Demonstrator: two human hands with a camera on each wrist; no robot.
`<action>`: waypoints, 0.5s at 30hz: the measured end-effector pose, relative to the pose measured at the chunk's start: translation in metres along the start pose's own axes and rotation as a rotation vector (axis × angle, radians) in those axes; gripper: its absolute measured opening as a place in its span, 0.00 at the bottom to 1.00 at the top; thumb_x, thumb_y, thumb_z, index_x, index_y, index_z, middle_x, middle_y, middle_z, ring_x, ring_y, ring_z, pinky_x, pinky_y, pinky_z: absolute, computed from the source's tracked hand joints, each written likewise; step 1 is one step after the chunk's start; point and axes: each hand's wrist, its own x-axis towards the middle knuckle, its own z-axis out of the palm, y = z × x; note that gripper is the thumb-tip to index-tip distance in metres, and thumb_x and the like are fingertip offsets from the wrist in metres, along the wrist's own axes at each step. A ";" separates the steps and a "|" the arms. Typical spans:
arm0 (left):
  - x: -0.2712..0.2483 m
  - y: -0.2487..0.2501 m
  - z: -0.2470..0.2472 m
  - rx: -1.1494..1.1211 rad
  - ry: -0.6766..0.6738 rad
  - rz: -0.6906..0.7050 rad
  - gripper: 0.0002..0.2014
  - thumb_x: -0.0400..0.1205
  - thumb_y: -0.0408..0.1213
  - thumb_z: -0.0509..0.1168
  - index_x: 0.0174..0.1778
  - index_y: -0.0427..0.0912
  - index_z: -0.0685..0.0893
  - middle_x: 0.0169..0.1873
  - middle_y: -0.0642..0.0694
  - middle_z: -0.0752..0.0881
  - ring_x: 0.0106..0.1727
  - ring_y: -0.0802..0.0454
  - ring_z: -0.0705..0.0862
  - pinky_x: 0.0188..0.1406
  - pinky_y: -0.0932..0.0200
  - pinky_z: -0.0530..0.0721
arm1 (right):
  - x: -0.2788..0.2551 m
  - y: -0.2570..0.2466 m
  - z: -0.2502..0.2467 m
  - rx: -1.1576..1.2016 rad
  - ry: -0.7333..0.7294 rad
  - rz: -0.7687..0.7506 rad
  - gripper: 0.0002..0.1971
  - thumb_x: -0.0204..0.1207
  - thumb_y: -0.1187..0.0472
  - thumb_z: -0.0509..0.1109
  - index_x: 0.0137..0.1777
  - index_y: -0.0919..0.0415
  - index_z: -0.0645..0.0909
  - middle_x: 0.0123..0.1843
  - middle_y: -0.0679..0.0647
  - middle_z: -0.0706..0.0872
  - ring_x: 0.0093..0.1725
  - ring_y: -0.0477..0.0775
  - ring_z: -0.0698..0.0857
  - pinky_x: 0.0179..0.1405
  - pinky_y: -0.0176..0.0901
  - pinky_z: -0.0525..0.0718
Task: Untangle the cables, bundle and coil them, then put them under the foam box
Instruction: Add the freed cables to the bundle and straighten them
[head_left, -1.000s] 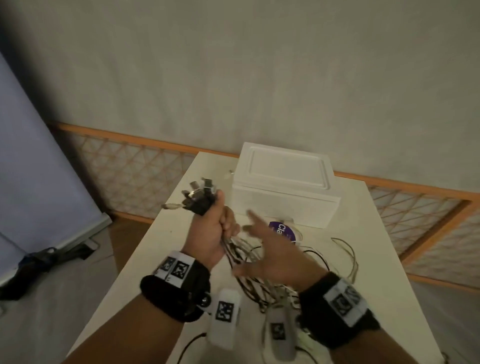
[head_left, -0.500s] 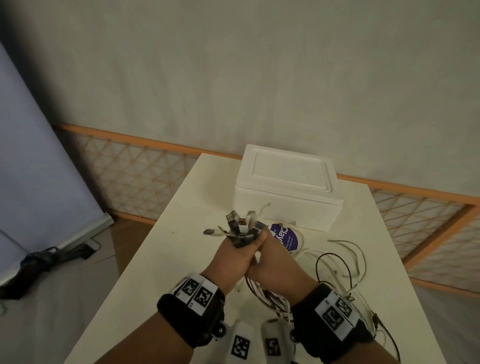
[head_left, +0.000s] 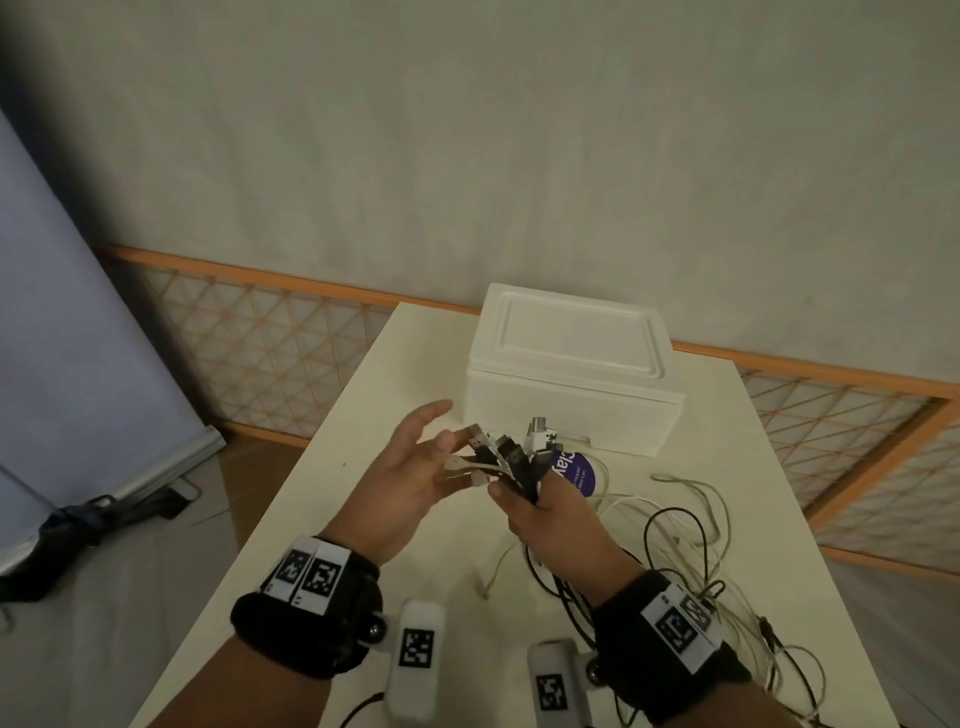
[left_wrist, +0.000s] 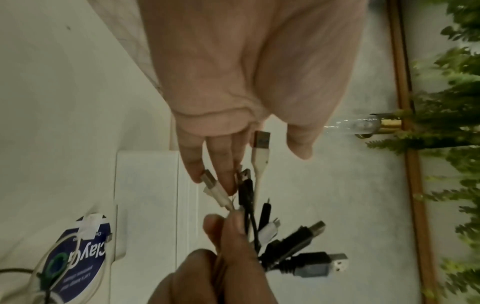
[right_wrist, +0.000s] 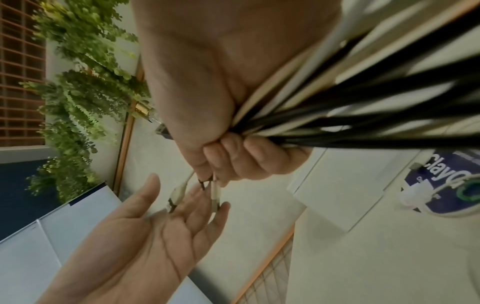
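I now have the cables (head_left: 519, 462) gathered by their plug ends in my right hand (head_left: 550, 514), fist clenched round the bundle just below the connectors. A second ago that bundle sat in my left hand (head_left: 400, 483); half a second ago both hands met on it. So the handover is done: my left hand has let go and lies flat beside the plugs, fingers straight, their tips just brushing two pale connectors, gripping nothing.

The rest of the cables trail down from my fist and sprawl in loose loops across the table (head_left: 322, 499) toward its right edge, some lying over a round purple label (head_left: 576, 470). The foam box (head_left: 571, 374) sits at the far edge, lid on, just beyond my hands.

I judge the ends are aligned but the lengths are not yet coiled; my free left hand can now start drawing the slack in.
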 end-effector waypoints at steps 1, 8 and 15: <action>-0.002 0.001 0.003 0.058 0.007 0.021 0.24 0.78 0.49 0.69 0.68 0.42 0.77 0.58 0.39 0.88 0.58 0.41 0.87 0.55 0.50 0.85 | 0.000 0.003 0.001 -0.050 -0.008 -0.009 0.08 0.81 0.52 0.65 0.41 0.50 0.74 0.21 0.43 0.75 0.20 0.37 0.75 0.25 0.27 0.70; -0.006 -0.005 0.008 0.336 0.019 0.059 0.19 0.79 0.45 0.69 0.65 0.51 0.77 0.62 0.48 0.83 0.58 0.50 0.86 0.56 0.52 0.85 | 0.002 0.007 0.002 -0.153 0.044 -0.032 0.06 0.80 0.50 0.66 0.44 0.49 0.76 0.27 0.43 0.77 0.26 0.35 0.77 0.29 0.27 0.70; -0.002 0.003 0.006 0.333 0.147 0.097 0.07 0.76 0.22 0.69 0.49 0.31 0.86 0.46 0.36 0.86 0.42 0.49 0.88 0.42 0.56 0.88 | 0.005 0.005 -0.010 -0.210 0.009 -0.004 0.09 0.80 0.46 0.64 0.40 0.44 0.72 0.29 0.44 0.78 0.29 0.39 0.76 0.34 0.36 0.73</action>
